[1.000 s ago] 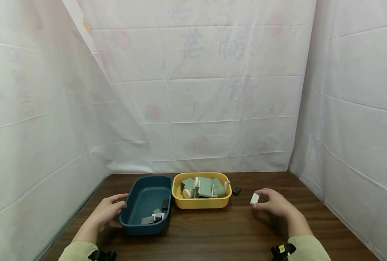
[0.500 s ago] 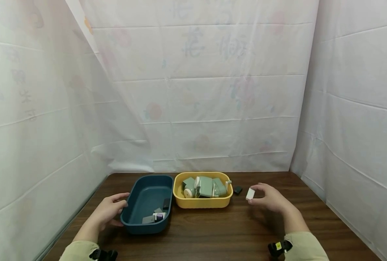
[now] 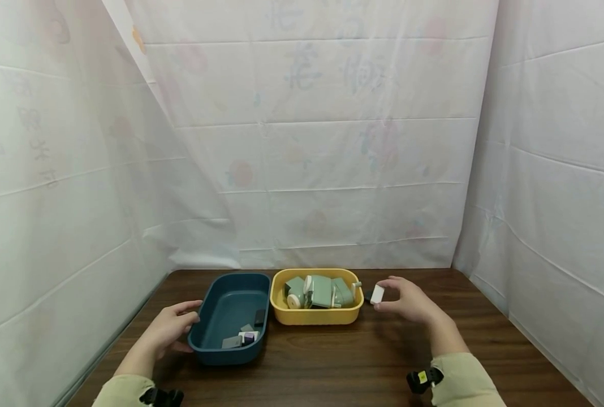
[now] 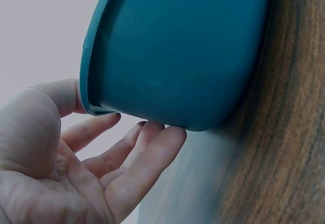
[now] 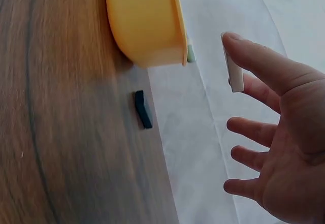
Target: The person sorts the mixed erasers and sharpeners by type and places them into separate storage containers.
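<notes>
My right hand [image 3: 409, 299] pinches a small flat white block [image 3: 377, 294] between thumb and index finger, above the table right of the yellow basin [image 3: 316, 318]. In the right wrist view the block [image 5: 234, 74] appears edge-on, and the other fingers are spread. A small black block [image 5: 142, 109] lies on the table below; the head view mostly hides it behind the white one. My left hand [image 3: 167, 330] holds the blue basin [image 3: 229, 358] at its left side, thumb at the rim and fingertips on the outer wall [image 4: 177, 56].
Inside the blue basin lie a black block [image 3: 259, 317], a grey block [image 3: 232, 342] and a few smaller white, grey and purple pieces. Several pale green objects [image 3: 320, 291] fill the yellow basin, which stands beside it. White sheeting [image 3: 307, 169] hangs behind the brown table [image 3: 322, 367].
My right hand has moved left and slightly away from me with the white block, coming near the black block and the yellow basin. The left hand stays at the blue basin.
</notes>
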### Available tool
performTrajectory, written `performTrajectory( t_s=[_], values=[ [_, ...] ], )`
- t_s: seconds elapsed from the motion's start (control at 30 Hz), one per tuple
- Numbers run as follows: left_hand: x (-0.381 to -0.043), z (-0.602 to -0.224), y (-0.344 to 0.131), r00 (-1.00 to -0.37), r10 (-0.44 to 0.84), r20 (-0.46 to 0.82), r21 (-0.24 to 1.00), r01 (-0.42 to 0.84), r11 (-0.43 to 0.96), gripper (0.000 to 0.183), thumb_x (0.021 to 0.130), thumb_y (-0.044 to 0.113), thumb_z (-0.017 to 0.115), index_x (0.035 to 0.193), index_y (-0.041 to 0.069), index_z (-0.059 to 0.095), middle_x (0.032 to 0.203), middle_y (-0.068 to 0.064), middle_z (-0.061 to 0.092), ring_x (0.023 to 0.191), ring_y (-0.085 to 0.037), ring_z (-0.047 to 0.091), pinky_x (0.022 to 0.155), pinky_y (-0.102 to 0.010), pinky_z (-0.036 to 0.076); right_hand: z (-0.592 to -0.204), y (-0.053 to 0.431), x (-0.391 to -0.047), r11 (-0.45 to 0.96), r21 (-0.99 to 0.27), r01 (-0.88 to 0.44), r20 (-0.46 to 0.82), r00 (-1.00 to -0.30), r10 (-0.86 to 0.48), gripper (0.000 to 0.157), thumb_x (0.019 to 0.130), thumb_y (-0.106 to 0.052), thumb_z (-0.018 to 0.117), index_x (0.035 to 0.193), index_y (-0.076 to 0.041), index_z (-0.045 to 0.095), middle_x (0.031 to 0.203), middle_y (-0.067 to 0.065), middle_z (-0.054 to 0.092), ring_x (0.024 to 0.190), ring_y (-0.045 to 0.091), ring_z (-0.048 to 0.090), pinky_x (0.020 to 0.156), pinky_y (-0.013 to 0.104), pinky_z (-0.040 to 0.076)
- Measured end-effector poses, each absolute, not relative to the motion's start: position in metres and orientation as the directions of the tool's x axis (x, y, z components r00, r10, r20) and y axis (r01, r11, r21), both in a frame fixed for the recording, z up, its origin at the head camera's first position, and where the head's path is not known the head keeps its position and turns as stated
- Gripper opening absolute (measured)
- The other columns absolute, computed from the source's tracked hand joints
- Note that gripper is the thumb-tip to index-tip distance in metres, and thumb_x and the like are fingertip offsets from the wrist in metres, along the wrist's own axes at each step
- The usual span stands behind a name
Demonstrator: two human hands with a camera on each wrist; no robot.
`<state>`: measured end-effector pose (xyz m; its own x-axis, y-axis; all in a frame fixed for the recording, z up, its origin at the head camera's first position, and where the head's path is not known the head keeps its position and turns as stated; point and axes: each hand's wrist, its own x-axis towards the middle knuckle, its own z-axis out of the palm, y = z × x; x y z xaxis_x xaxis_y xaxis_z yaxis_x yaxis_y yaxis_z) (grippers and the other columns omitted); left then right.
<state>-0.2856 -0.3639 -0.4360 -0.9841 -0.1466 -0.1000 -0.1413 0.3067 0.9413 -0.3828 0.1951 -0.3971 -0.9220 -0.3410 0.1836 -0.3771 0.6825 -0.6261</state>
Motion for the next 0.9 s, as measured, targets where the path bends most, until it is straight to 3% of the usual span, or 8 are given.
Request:
performTrajectory(
  t_s=[0.4, 0.9],
  values=[
    [-0.286, -0.436, -0.364, -0.983, -0.155, -0.102, 0.938, -0.147, 0.314, 0.059, 0.096, 0.010, 0.054, 0.152, -0.003, 0.041, 0.125, -0.029, 0.062, 0.091, -0.033, 0.071, 0.062, -0.054, 0.060, -0.384, 0.170, -0.387, 0.650, -0.638, -0.412, 0.221, -0.907, -0.359, 0.063, 0.082, -0.035, 0.086, 0.135, -0.009, 0.065, 0.152, 0.025, 0.043, 0.143, 0.046, 0.034, 0.112, 0.065, 0.030],
    [-0.285, -0.436, -0.364, -0.984, -0.147, -0.101, 0.945, -0.141, 0.294, 0.059, 0.096, 0.009, 0.054, 0.152, -0.002, 0.041, 0.122, -0.028, 0.062, 0.093, -0.034, 0.071, 0.061, -0.054, 0.060, -0.367, 0.148, -0.388, 0.685, -0.540, -0.488, 0.254, -0.871, -0.420, 0.067, 0.085, -0.038, 0.083, 0.141, -0.008, 0.061, 0.152, 0.025, 0.043, 0.141, 0.047, 0.036, 0.110, 0.064, 0.034]
  ],
)
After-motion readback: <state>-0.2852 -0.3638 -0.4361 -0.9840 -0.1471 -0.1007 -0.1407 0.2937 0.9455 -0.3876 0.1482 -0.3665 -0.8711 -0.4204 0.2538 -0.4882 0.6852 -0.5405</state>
